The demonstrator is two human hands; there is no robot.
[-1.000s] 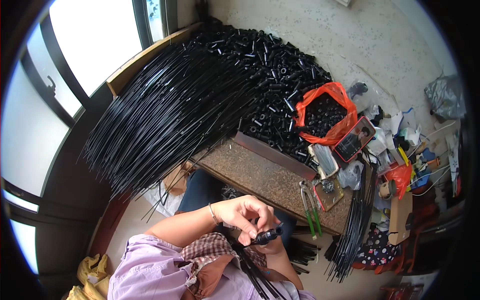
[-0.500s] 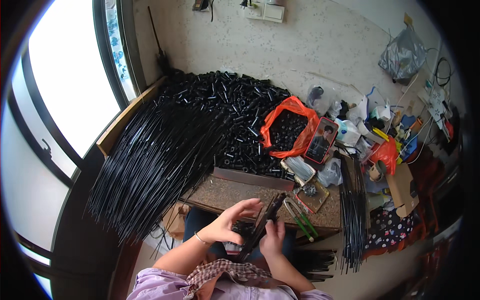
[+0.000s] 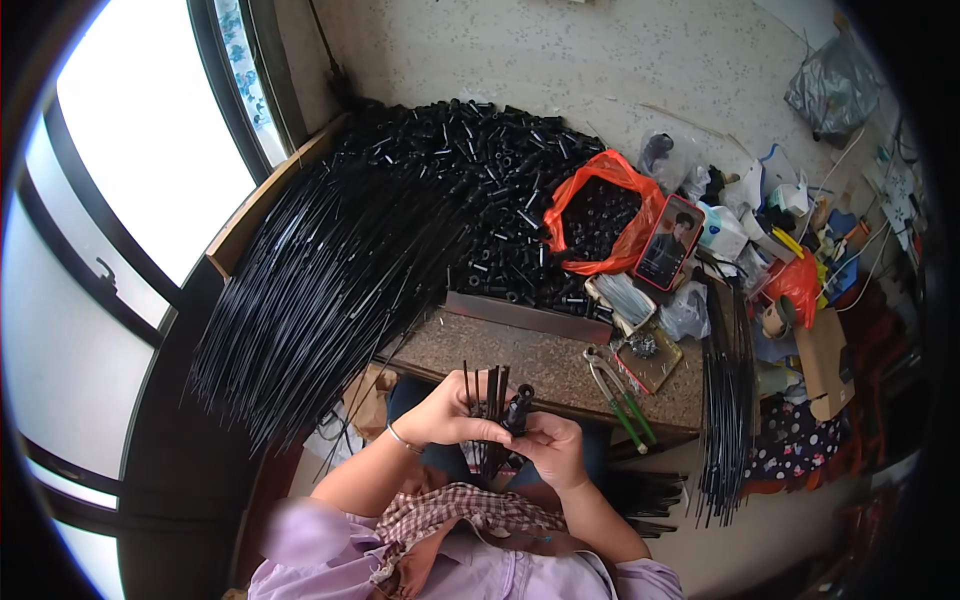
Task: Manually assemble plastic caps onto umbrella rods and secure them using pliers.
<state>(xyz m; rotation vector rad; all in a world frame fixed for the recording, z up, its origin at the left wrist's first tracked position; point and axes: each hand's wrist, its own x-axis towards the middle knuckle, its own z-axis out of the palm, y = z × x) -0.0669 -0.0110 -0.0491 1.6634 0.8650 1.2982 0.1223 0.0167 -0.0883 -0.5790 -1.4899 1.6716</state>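
My left hand point(image 3: 447, 412) grips a small bundle of thin black rods point(image 3: 488, 395) that stand upright in front of me. My right hand point(image 3: 552, 445) pinches a short black tube point(image 3: 519, 405) against those rods. Both hands meet just before the near edge of a speckled stone slab point(image 3: 540, 365). A thin bracelet sits on my left wrist.
A big fan of long black rods point(image 3: 330, 270) spreads to the left. A heap of black tubes point(image 3: 480, 190) and an orange bag point(image 3: 600, 215) full of them lie behind. Pliers point(image 3: 620, 395), a phone point(image 3: 670, 243), a metal tin point(image 3: 645, 350) and mixed clutter sit right.
The view has tilted and my hands rose from my lap toward the slab's edge. The rod bundle now stands upright in my left hand, with the tube held against it.
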